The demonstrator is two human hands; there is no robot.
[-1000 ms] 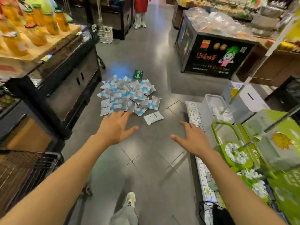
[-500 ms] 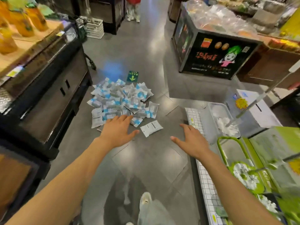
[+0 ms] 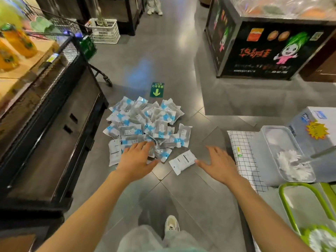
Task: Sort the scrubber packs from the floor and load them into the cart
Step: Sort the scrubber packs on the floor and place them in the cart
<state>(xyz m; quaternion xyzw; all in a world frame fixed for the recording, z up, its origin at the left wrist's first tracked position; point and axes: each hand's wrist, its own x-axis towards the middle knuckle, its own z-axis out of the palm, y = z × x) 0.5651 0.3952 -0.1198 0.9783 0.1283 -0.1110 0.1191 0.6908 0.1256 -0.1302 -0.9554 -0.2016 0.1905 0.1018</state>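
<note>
A heap of scrubber packs [image 3: 145, 124], clear bags with grey pads and blue-white labels, lies on the grey tiled floor. One pack [image 3: 182, 161] lies face down and apart at the heap's near right. My left hand [image 3: 135, 159] reaches out flat over the heap's near edge, fingers straight, holding nothing. My right hand [image 3: 217, 165] is spread open just right of the lone pack, thumb tip close to its edge. A wire cart [image 3: 63, 31] stands at the far left, partly behind the display counter.
A dark display counter [image 3: 51, 124] with orange juice bottles runs along the left. A black promotional stand [image 3: 269, 50] is at the far right. A clear bin [image 3: 283, 155], checked mat [image 3: 243, 157] and green-handled items sit at right. A white basket [image 3: 105, 30] and a person's legs are far back.
I have walked closer to the heap and the camera has tilted down. Both hands have moved forward and down, the left now over the near packs, the right beside the lone pack.
</note>
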